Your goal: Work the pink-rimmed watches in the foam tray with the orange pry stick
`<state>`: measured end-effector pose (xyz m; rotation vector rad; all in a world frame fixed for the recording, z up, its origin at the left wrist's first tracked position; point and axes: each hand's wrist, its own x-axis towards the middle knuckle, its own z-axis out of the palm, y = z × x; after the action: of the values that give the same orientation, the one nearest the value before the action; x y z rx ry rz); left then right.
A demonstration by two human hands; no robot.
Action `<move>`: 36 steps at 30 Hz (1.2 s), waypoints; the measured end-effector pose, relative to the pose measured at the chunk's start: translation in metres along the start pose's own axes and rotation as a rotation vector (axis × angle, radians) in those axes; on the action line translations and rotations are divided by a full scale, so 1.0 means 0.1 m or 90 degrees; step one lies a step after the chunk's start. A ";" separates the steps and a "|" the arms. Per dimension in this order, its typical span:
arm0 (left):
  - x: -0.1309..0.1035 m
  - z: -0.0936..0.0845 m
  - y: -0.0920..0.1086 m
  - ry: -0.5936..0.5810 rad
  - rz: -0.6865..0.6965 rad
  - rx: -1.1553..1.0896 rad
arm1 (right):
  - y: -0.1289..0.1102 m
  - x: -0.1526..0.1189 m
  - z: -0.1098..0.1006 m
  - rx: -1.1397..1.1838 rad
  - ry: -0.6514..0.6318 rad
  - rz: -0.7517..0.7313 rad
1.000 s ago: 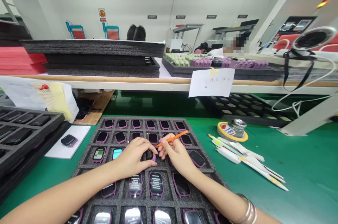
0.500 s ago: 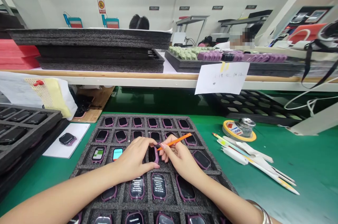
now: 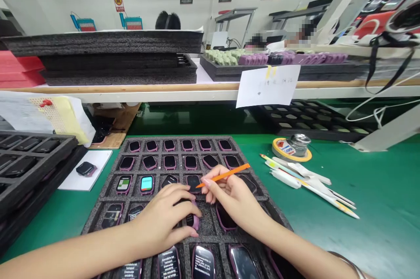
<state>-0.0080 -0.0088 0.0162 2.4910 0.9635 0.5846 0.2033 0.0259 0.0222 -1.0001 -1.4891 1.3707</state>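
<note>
On the foam tray (image 3: 108, 193), the left hand (image 3: 166, 217) grips a purple watch (image 3: 193, 220) lifted from its pocket near the tray's middle; just right of it, the right hand (image 3: 234, 198) pinches an orange stick (image 3: 225, 175)

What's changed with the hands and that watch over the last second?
The left hand drew the purple watch back toward the person, one row nearer in the foam tray, still gripping it. The right hand followed, still pinching the orange stick.
</note>
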 end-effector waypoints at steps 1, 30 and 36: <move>-0.02 0.01 -0.02 0.012 -0.015 -0.034 | 0.01 -0.06 0.03 0.005 -0.008 0.006; -0.04 0.01 0.27 -0.024 0.139 0.048 | 0.16 -0.24 0.11 -0.059 -0.037 -0.006; -0.21 0.12 0.46 -0.052 0.166 0.137 | 0.03 -0.33 0.03 -0.022 0.019 -0.010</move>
<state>0.0083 -0.0572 0.0243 2.8337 0.7092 0.4737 0.2104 -0.0058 0.0172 -1.0248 -1.5007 1.3177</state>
